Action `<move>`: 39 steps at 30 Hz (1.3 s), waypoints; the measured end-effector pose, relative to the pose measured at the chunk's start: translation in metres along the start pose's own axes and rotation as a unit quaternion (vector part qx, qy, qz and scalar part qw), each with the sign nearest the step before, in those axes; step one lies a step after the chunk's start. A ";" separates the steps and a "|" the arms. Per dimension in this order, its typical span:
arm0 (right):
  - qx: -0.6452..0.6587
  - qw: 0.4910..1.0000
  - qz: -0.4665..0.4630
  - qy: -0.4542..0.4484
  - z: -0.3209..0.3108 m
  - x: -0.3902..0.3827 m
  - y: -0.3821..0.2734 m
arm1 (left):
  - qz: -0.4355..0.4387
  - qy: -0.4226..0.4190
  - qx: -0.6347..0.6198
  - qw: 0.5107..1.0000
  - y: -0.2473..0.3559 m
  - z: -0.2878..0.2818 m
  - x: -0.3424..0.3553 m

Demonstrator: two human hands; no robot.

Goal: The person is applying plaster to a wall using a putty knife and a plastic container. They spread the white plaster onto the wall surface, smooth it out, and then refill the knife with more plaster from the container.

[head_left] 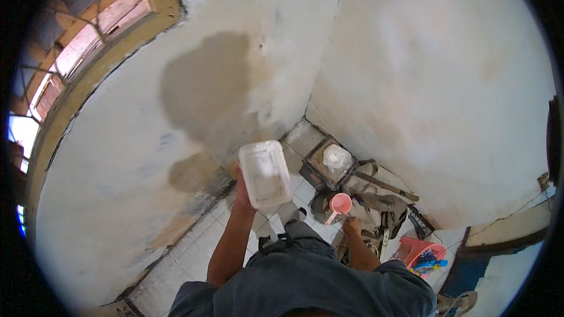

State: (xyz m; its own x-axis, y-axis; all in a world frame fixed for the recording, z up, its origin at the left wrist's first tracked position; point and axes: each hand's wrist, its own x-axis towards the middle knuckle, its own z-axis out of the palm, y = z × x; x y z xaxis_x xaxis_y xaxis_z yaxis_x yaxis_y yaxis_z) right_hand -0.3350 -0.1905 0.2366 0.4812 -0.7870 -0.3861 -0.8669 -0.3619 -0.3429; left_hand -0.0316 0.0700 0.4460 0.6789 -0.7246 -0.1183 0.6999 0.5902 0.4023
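Note:
My left hand (242,191) is wrapped round the side of a white rectangular plastic container (264,173), held up with its whitish-smeared interior showing. My right hand (353,225) is low on the right, beside a dark bucket (319,205) and just right of a pink dipper (341,203), whose handle points down-left, away from that hand. Its fingers look curled, but what they hold, if anything, is too small to make out.
A dark-edged box (320,158) bearing a white bag (336,157) sits in the corner, beside a long handle (388,185) and rumpled sacks (376,199). A pink plastic item (414,249) with blue objects lies right. Walls (423,82) enclose the corner; a barred window (76,47) is upper left.

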 end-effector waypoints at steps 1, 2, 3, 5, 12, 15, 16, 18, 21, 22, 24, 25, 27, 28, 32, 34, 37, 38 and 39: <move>-0.040 0.994 0.090 -0.043 0.000 -0.001 0.027 | -0.001 -0.001 0.006 1.000 -0.007 0.019 0.016; -0.039 0.993 0.104 -0.043 0.002 0.001 0.059 | -0.005 -0.003 0.013 1.000 -0.015 0.036 0.034; -0.138 0.984 0.094 -0.057 0.007 0.000 0.092 | -0.019 -0.002 0.013 1.000 -0.023 0.048 0.050; -0.232 0.965 0.085 -0.084 0.007 -0.001 0.121 | -0.059 -0.014 -0.020 0.998 -0.033 0.059 0.077; -0.052 0.955 0.291 0.002 -0.014 0.017 0.145 | -0.156 -0.066 -0.066 0.983 -0.103 0.071 0.157; -0.025 0.959 0.280 0.039 0.013 0.027 0.140 | -0.168 0.034 0.054 0.984 -0.130 0.038 0.171; -0.004 0.956 0.288 0.059 0.030 0.035 0.157 | -0.184 0.021 0.059 0.981 -0.144 0.031 0.181; 0.031 0.954 0.291 0.061 0.028 0.045 0.118 | -0.208 0.045 0.062 0.975 -0.158 0.011 0.188; 0.115 0.954 0.269 0.066 0.021 0.063 0.066 | -0.221 0.065 0.078 0.970 -0.172 -0.017 0.197; 0.145 0.962 0.223 0.065 0.020 0.073 0.049 | -0.235 0.089 0.066 0.966 -0.176 -0.029 0.202; 0.204 0.969 0.128 0.051 0.015 0.093 0.013 | -0.251 0.125 0.054 0.958 -0.181 -0.057 0.210; 0.266 0.952 0.149 0.033 0.030 0.106 0.013 | -0.258 0.132 0.054 0.956 -0.185 -0.072 0.216; 0.386 0.898 0.207 0.031 0.088 0.147 0.040 | -0.286 0.134 0.054 0.947 -0.201 -0.089 0.234; 0.445 0.861 0.242 0.042 0.118 0.164 0.055 | -0.300 0.135 0.065 0.942 -0.209 -0.095 0.246; 0.686 0.667 0.291 0.007 0.095 0.227 -0.003 | -0.317 0.175 0.059 0.930 -0.212 -0.164 0.254; 0.752 0.568 0.333 0.021 0.104 0.251 -0.004 | -0.323 0.187 0.063 0.926 -0.218 -0.184 0.265; 0.835 0.481 0.265 -0.022 0.113 0.278 -0.007 | -0.319 0.188 0.069 0.926 -0.225 -0.205 0.275; 0.835 0.468 0.289 -0.015 0.114 0.285 -0.011 | -0.311 0.180 0.072 0.931 -0.227 -0.213 0.276; 0.835 0.454 0.311 -0.009 0.115 0.292 -0.017 | -0.312 0.181 0.072 0.930 -0.227 -0.222 0.276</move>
State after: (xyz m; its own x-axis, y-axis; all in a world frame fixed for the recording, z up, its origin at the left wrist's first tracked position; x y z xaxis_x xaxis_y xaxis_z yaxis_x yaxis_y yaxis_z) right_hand -0.1650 -0.3566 0.0318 0.2254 -0.4670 -0.8551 0.4638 0.8232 -0.3273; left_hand 0.0460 -0.1849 0.1205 0.1989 -0.7265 -0.6577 0.9633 0.0217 0.2674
